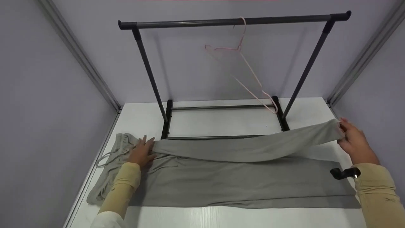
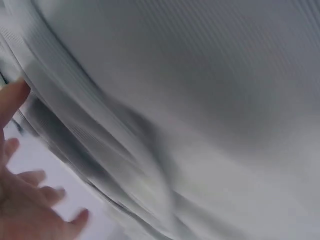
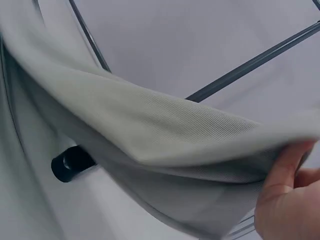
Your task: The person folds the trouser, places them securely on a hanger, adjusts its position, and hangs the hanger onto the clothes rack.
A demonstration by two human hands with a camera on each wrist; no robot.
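Observation:
A pair of grey pants (image 1: 240,180) with a drawstring lies sideways across the white table, waistband to the left. My left hand (image 1: 141,152) rests with spread fingers near the waistband, at the upper leg's start. In the left wrist view, the left hand (image 2: 30,200) has its fingers beside the ribbed grey fabric (image 2: 200,100). My right hand (image 1: 356,141) pinches the hem end of the upper pant leg (image 1: 294,142), lifting it above the lower leg. The right wrist view shows the right hand (image 3: 290,200) gripping the draped fabric (image 3: 150,120); its fingertips are partly hidden.
Behind the pants stands a black garment rack (image 1: 202,22), its base bars on the white table (image 1: 221,122). A pink hanger (image 1: 251,68) hangs from the top bar. Grey walls (image 1: 63,126) enclose the table at the sides and back.

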